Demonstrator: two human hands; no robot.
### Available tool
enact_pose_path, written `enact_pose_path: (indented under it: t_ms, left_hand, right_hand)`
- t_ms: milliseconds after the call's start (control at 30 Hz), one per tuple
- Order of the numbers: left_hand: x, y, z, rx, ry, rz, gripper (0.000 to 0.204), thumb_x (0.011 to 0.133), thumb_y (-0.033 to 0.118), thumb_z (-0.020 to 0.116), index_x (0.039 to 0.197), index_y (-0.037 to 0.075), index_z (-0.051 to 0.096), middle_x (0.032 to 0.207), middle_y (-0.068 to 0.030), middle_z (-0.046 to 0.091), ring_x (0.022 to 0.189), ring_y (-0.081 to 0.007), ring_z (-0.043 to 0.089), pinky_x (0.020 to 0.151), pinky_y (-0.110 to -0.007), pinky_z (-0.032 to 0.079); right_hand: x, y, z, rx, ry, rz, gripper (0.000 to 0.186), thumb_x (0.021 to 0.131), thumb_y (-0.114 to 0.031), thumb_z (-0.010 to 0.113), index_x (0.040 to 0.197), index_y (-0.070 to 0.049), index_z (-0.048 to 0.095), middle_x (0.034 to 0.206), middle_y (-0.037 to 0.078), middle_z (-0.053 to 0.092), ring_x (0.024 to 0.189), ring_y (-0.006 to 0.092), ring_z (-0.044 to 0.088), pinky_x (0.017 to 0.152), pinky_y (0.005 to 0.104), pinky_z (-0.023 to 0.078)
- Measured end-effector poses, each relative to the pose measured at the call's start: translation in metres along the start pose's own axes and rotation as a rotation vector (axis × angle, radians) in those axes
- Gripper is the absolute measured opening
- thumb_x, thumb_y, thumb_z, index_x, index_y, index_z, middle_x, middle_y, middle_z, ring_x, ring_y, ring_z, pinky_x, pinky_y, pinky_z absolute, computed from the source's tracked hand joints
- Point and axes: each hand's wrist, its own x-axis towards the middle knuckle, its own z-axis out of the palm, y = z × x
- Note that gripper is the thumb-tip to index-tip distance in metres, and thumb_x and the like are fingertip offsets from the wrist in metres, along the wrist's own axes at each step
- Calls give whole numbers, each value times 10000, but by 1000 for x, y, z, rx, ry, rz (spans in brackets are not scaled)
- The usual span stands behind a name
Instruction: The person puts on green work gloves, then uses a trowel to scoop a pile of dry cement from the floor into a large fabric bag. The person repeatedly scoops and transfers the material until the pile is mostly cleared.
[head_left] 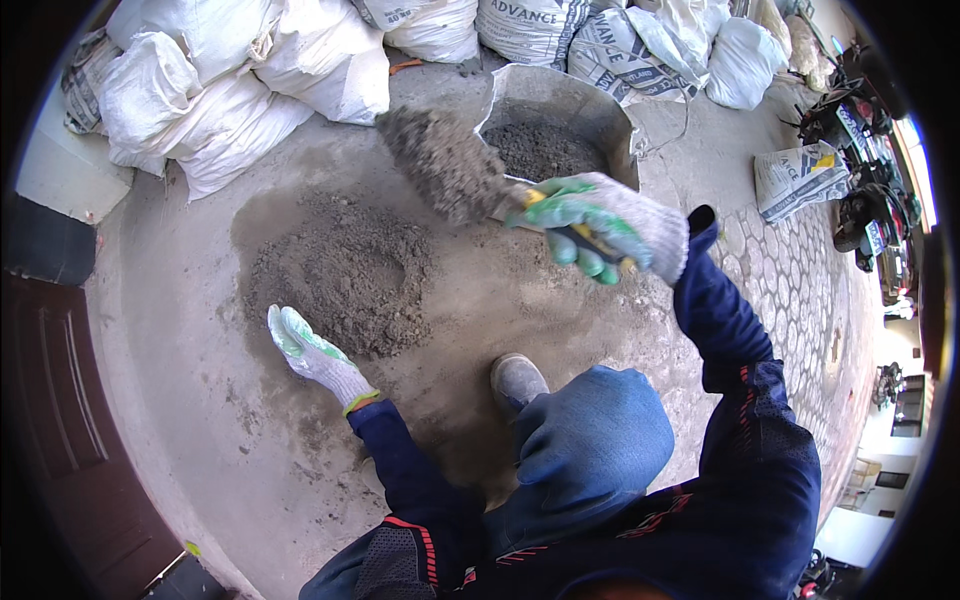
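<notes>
In my right hand [600, 222], in a grey knit glove with a green palm, is a trowel [533, 197] with a yellow and black handle. My fingers wrap round that handle. Heaped on its blade is damp grey mortar [440, 165], slightly blurred, held above the floor between a mortar pile and a tub. My left hand [308, 348], gloved the same way, is open and holds nothing, its fingers straight and together. It is at the near left edge of the grey mortar pile [335, 270], which has a shallow hollow. Beyond my right hand stands the pale tub [560, 88], with more grey mix inside.
Stuffed white sacks [200, 95] and printed cement bags [530, 30] line the back. Another cement bag [800, 182] stands at the right, near parked motorcycles [870, 170]. A brown panelled door [60, 390] is at the left. My boot [517, 380] is on the stained concrete.
</notes>
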Motion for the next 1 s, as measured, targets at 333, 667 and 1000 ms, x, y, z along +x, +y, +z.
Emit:
enact_pose_path:
  t_ms: [333, 667, 1000]
  left_hand:
    - [-4, -7, 7, 17, -19, -41, 464, 1055, 194, 631, 1441, -48, 541, 1458, -165, 572, 1326, -261, 579, 1155, -389, 476]
    - [14, -21, -28, 13, 148, -66, 458, 1049, 140, 622, 1449, -65, 532, 1481, -179, 563, 1354, -272, 564, 1192, -395, 423]
    - [12, -20, -35, 10, 124, -43, 437, 1048, 157, 633, 1425, -49, 558, 1454, -161, 580, 1337, -267, 574, 1176, -401, 450]
  right_hand:
    - [-14, 76, -72, -1348, 1110, -98, 543, 955, -286, 682, 1458, -136, 541, 993, 199, 745, 878, 378, 736, 755, 467, 587]
    - [-21, 113, 10, -73, 499, -272, 545, 995, -118, 680, 1509, -84, 500, 902, 42, 643, 641, 91, 606, 547, 259, 540]
    - [110, 181, 13, -276, 372, 302, 279, 999, -255, 619, 1193, -56, 604, 791, 33, 631, 505, 115, 586, 415, 288, 505]
